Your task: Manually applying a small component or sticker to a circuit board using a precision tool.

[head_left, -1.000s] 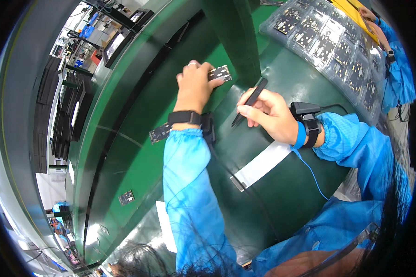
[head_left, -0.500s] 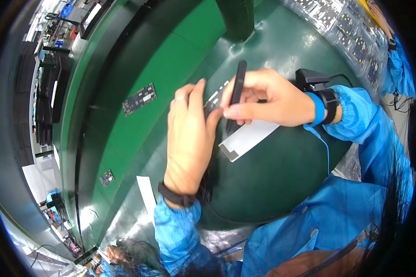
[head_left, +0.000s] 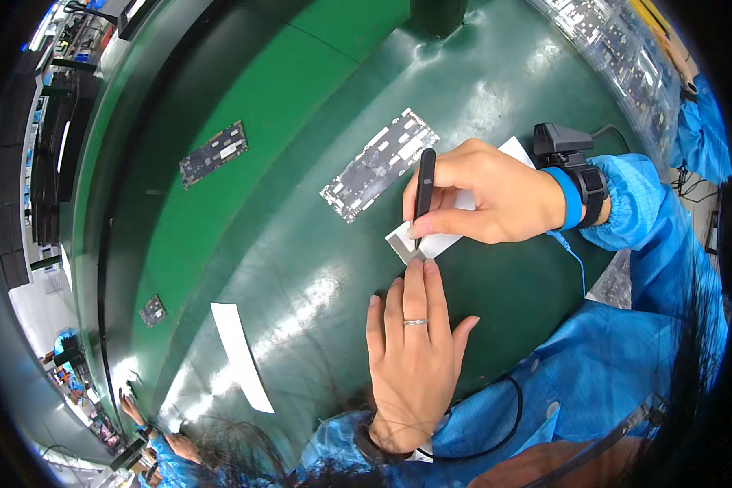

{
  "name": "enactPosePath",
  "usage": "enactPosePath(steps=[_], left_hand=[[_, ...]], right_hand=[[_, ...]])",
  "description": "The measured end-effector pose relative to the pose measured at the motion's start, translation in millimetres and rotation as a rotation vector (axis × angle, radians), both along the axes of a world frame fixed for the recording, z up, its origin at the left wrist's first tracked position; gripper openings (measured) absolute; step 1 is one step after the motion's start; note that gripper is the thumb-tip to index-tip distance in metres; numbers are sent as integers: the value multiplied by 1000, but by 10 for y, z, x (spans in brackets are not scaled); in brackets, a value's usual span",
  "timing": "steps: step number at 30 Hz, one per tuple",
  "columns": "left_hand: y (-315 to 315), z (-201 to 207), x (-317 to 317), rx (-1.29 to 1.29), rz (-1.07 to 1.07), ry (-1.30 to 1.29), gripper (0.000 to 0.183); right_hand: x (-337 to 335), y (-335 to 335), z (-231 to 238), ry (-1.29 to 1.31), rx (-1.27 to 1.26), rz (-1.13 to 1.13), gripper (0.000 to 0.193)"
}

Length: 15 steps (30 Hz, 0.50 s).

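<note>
My right hand [head_left: 488, 191] pinches slim black tweezers [head_left: 424, 187], held nearly upright. Their tip points down at the grey end piece [head_left: 400, 242] of a white paper strip [head_left: 441, 244]; part of the strip is hidden beneath this hand. My left hand [head_left: 415, 342] lies palm down with fingers stretched out, its longest fingertips touching the near corner of the strip's end. Beyond both hands, a long black circuit board [head_left: 378, 165] with pale patches rests on the dark green table, apart from my fingers.
Another circuit board [head_left: 213, 154] and a small square one [head_left: 152, 311] lie on the brighter green band at left. A second white strip [head_left: 241, 358] is left of my left hand. Trays of boards [head_left: 618, 53] stand far right, near another person's blue sleeve [head_left: 702, 134].
My left hand has come away from the circuit board, nearer me, to the strip's end. The tweezers' tip has moved onto the grey piece. The view has shifted slightly.
</note>
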<state>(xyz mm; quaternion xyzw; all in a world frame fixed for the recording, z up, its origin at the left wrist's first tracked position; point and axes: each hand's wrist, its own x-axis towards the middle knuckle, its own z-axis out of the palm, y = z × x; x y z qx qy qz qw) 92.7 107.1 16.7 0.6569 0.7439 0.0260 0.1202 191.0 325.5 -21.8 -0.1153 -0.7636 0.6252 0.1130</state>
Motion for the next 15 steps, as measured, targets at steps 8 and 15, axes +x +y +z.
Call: enactPosePath(steps=[8, 15], left_hand=[[47, -89, 3, 30, 3, 24, 85], [152, -121, 46, 44, 9, 117, 82]], right_hand=[[-52, -9, -77, 20, 7, 20, 14], [-34, 100, -57, 41, -221, -77, 15]])
